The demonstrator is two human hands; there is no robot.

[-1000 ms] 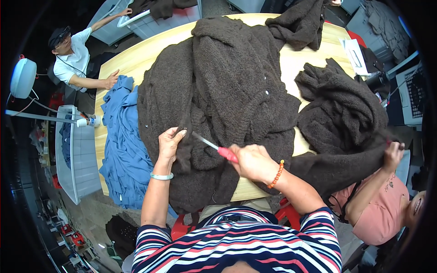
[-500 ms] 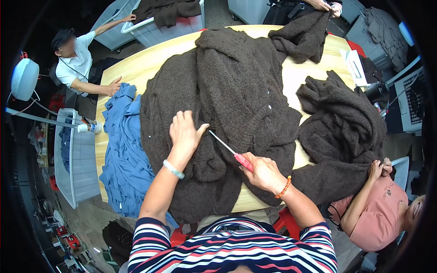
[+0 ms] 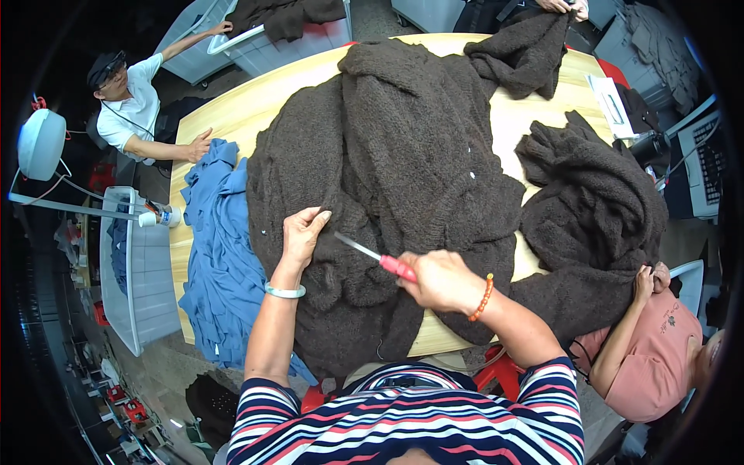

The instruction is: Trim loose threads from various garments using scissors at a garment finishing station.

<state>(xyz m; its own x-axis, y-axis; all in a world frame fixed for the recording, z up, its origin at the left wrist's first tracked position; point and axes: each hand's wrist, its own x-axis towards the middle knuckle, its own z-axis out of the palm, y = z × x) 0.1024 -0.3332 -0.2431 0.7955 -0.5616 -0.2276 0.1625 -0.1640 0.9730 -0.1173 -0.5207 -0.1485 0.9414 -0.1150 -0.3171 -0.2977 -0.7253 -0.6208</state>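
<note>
My right hand (image 3: 443, 280) is closed around the pink-red handle of a slender metal-shafted tool (image 3: 358, 246), whose exact kind I cannot make out. Its tip points left toward my left hand (image 3: 302, 235), a short gap away. The left thumb and fingertips are drawn together in a pinch over the knit; whatever lies between them is too small to see. Beneath both hands spreads a heap of dark brown knitted fabric (image 3: 418, 147), with a few small white specks on it.
Blue fabric (image 3: 221, 263) is heaped along the table's left side, where a co-worker's hand (image 3: 199, 146) rests. Another brown knit pile (image 3: 597, 194) lies at right, gripped by a co-worker in a pink shirt (image 3: 651, 356). A white bin (image 3: 151, 287) stands left of the table (image 3: 256, 87).
My left hand has gone from spread fingers on the knit to a pinch, moving slightly toward me. The right hand and tool have shifted a little left, the shaft now flatter.
</note>
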